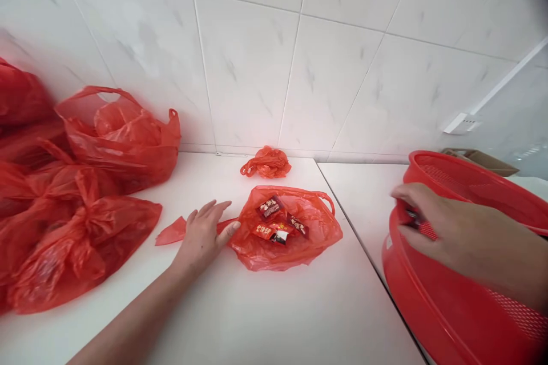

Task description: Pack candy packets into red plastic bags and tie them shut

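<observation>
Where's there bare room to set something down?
Mainly the table in front of the open bag, between your left arm and the red baskets; a smaller patch lies toward the wall, right of that bag. Heaped bags crowd the left; baskets crowd the right.

Two bare, tapering forearms [145, 313]

Upper dark packet [270, 207], inside the open red bag [274, 259]: pale characters across the face, too small to read surely. Right-hand dark packet [298, 226], same bag: pale characters on a slant, likewise unreadable. Bright red packet [263, 231], lower left of the group: pale characters, also unreadable; no wording, brand or number can be made out.
</observation>
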`<state>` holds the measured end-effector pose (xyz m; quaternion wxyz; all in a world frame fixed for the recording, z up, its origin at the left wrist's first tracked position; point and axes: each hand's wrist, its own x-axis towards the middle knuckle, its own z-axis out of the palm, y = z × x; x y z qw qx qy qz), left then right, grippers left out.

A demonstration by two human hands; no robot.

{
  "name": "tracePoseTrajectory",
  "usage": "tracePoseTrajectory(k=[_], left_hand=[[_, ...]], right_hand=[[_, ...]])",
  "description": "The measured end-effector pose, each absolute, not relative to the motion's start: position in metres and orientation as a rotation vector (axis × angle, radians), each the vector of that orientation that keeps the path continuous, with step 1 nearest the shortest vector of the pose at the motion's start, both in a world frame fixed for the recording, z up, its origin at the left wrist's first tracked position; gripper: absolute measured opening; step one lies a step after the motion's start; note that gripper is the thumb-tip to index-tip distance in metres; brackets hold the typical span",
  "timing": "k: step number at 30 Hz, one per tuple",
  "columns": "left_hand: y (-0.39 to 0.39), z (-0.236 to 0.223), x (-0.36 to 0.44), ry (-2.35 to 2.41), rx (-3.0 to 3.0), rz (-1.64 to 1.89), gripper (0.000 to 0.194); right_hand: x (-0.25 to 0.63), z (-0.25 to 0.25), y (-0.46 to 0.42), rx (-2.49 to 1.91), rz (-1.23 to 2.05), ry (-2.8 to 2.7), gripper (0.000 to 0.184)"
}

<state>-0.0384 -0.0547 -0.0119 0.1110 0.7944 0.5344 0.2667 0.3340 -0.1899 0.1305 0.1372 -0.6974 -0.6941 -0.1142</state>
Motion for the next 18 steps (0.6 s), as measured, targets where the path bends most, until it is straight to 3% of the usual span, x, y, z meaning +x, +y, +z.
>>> tracePoseTrajectory(k=[3,8,11,16,18], left_hand=[[-0.062,-0.007,-0.036,1.475,2.364,0.674,0.052],[-0.068,-0.010,-0.030,1.425,2.378,0.628,0.062],[-0.067,-0.015,-0.028,1.378,2.349,0.673,0.060],[-0.068,-0.017,-0.025,1.260,2.192,0.823,0.058],[-0.070,-0.015,-0.024,1.211,2.030,0.905,0.055]], right_hand=[[0.272,0.144,-0.160,-1.988,-0.179,-2.290,0.017],[0.226,0.124,-0.108,-1.955,0.030,-2.630,0.019],[0.233,0.111,-0.080,-2.212,0.040,-2.545,0.017],[0.258,0.101,-0.054,-2.454,0.106,-2.270,0.037],[0.267,0.099,-0.053,-2.450,0.327,-2.229,0.028]])
